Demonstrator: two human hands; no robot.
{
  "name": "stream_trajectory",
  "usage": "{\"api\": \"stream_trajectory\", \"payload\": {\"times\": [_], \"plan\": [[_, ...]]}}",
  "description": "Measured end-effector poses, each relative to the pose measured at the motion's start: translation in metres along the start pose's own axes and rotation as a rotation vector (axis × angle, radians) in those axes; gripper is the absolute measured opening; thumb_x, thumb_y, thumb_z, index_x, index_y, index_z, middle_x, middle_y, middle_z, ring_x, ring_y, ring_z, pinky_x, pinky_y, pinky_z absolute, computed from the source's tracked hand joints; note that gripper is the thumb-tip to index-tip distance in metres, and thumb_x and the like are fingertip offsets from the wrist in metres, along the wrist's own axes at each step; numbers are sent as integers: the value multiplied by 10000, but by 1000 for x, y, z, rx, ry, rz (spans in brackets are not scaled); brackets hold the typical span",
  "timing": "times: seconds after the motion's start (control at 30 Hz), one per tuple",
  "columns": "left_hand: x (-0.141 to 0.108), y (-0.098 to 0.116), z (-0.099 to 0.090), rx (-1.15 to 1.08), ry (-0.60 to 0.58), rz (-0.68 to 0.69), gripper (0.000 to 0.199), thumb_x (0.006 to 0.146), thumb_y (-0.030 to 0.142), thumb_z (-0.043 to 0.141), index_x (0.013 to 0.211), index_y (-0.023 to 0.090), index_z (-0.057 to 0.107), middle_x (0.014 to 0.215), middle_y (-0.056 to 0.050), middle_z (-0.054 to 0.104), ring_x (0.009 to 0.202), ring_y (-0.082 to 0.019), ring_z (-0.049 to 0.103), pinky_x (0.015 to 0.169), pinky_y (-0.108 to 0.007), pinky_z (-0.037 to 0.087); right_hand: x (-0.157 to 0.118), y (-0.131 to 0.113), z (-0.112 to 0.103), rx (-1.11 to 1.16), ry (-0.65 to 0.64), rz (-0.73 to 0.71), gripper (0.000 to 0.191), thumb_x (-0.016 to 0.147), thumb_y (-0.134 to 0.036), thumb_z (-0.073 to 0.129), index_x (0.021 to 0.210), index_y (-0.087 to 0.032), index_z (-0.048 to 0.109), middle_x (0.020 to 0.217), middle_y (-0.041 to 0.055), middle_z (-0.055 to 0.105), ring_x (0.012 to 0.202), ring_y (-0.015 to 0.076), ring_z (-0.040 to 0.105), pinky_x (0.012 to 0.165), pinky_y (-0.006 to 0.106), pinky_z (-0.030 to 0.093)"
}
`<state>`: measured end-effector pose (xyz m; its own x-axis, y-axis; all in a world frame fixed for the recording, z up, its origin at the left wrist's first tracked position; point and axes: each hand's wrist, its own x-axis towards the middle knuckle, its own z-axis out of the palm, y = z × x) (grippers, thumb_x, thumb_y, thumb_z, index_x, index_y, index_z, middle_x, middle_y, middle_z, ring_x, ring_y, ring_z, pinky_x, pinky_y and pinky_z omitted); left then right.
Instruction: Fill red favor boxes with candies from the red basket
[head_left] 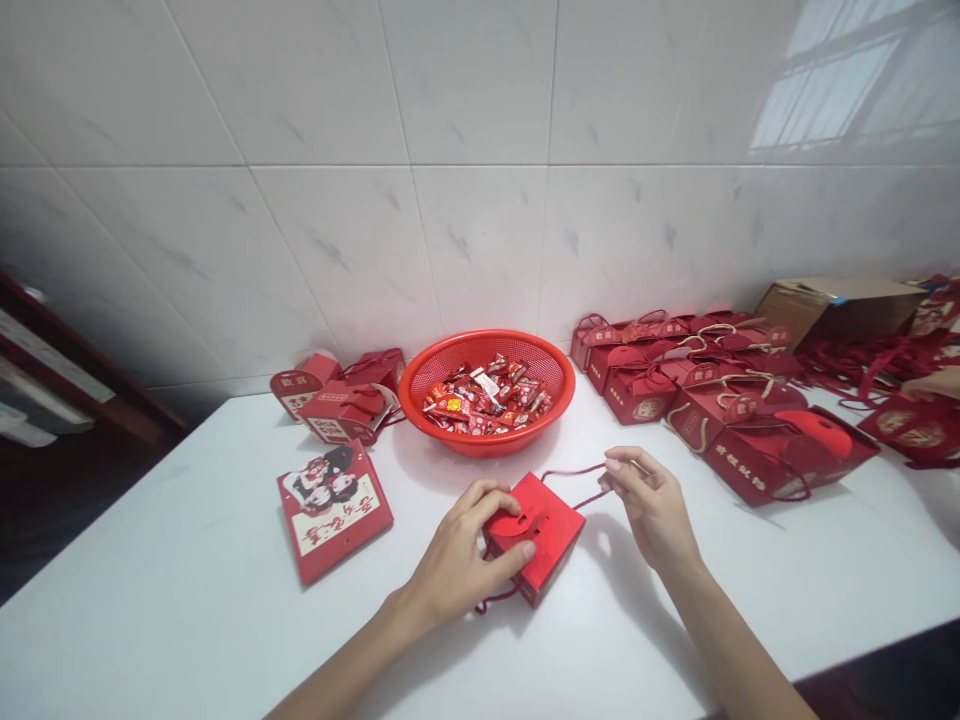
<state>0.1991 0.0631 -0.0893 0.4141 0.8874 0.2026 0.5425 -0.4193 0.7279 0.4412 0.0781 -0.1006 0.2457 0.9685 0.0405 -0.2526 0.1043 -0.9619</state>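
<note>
A shiny gray wall (480, 110) with big tiles stands behind a white table (187, 570). Window light (832, 90) shines on the tiles, up high on the right. A brown cardboard box (793, 314) sits near the wall.

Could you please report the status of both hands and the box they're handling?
Left hand on red box. Right hand pinching its cord, out to the side. Basket of wrapped sweets behind; nothing seen blocking.

Several red box tabs (705, 375) — rounded ones — read “歡喜”.
</note>
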Motion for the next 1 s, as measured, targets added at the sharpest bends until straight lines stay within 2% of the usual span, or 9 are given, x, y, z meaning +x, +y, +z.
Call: {"api": "stream_trajectory", "payload": {"times": [0.13, 0.2, 0.3, 0.37, 0.5, 0.67, 0.8, 0.93, 1.0], "plan": [[0, -2, 2, -8, 2, -9, 213, 839, 340, 657, 1019, 233, 620, 1100, -65, 627, 1014, -234, 627, 896, -333, 495, 5, 5, -15, 18, 75, 26, 285, 683, -406, 803, 842, -226, 650, 738, 14, 606, 747, 197, 613, 766, 374, 520], [1, -2, 4, 2, 19, -11, 212, 845, 344, 649, 1024, 233, 620, 1113, -69, 623, 1025, -239, 627, 902, -343, 497, 4, 8, -19, -127, 98, -19, 290, 709, -408, 782, 898, -225, 660, 914, 67, 668, 891, 242, 640, 838, 411, 530], [4, -1, 9, 27, 70, -10, 206, 840, 348, 651, 996, 219, 615, 1145, -87, 608, 1059, -256, 622, 931, -376, 494, -5, 13, -18, -396, 98, -166, 325, 787, -420, 725, 1043, -229, 662, 1187, 123, 655, 1079, 287, 623, 923, 453, 523], [7, -1, 13, 39, 103, -11, 199, 839, 347, 648, 981, 212, 613, 1169, -98, 598, 1092, -268, 616, 950, -396, 492, -15, 16, -13, -505, 18, -292, 327, 857, -414, 663, 1131, -237, 655, 1269, 132, 636, 1165, 294, 604, 962, 474, 518], [10, -3, 19, 41, 142, 12, 207, 860, 356, 631, 1006, 209, 621, 1197, -107, 599, 1147, -277, 605, 969, -406, 498, -37, 27, 1, -680, -234, -488, 318, 928, -336, 597, 1234, -268, 652, 1388, 116, 591, 1294, 282, 552, 1048, 468, 490], [8, -6, 16, -4, 112, 59, 236, 931, 368, 555, 1075, 210, 655, 1241, -118, 621, 1212, -276, 582, 1012, -397, 482, -45, 42, 8, -763, -288, -573, 336, 962, -281, 537, 1283, -253, 632, 1414, 130, 566, 1304, 267, 548, 1054, 445, 501], [7, -7, 10, -76, 58, 46, 269, 955, 369, 528, 1116, 217, 682, 1310, -117, 611, 1227, -267, 578, 1052, -397, 455, -43, 42, 7, -769, -315, -552, 332, 968, -299, 520, 1278, -256, 631, 1426, 131, 553, 1320, 270, 529, 1072, 465, 480], [9, -7, 4, -155, 21, -15, 310, 946, 394, 541, 1159, 231, 698, 1357, -114, 590, 1272, -279, 547, 1087, -416, 426, -37, 27, 6, -686, -369, -408, 320, 943, -369, 568, 1230, -258, 652, 1428, 124, 555, 1323, 277, 527, 1098, 471, 446], [10, -8, 0, -207, 15, -39, 352, 938, 409, 547, 1223, 243, 670, 1357, -108, 590, 1285, -274, 536, 1095, -412, 419, -27, 19, 5, -576, -344, -319, 331, 921, -418, 593, 1199, -250, 659, 1400, 120, 582, 1311, 277, 538, 1099, 459, 442]]}}
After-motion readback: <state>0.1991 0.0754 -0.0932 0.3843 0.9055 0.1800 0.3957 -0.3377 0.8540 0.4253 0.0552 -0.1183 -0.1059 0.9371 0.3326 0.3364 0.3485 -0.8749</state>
